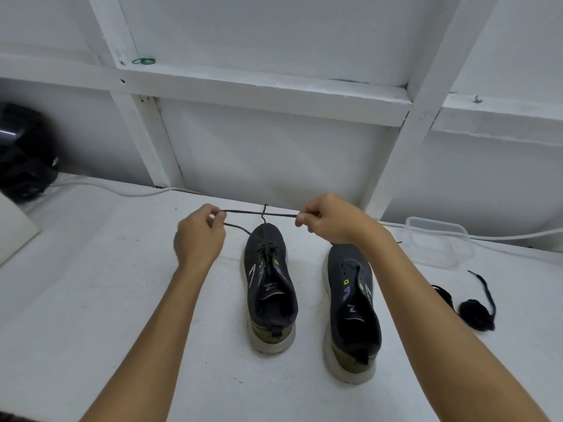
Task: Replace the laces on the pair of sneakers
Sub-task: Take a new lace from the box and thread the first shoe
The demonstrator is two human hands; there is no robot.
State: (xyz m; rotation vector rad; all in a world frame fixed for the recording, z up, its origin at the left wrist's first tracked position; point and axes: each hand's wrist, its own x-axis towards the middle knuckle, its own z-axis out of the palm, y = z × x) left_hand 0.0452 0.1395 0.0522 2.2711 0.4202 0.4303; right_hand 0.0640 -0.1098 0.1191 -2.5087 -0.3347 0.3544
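Note:
Two dark sneakers with pale soles stand side by side on the white table, toes pointing away. The left sneaker [269, 287] is laced with a dark lace [259, 212] whose two ends rise above its toe. My left hand [199, 236] pinches one end and my right hand [327, 220] pinches the other, stretching the lace level between them. It crosses itself at the middle. The right sneaker [352, 309] shows bare eyelets with no lace, and my right forearm passes over its outer side.
A bundled dark lace [475, 310] lies on the table to the right of the sneakers. Behind it sits a clear plastic container [438, 242]. A white cable [128, 191] runs along the wall. A black object [24, 153] stands at far left.

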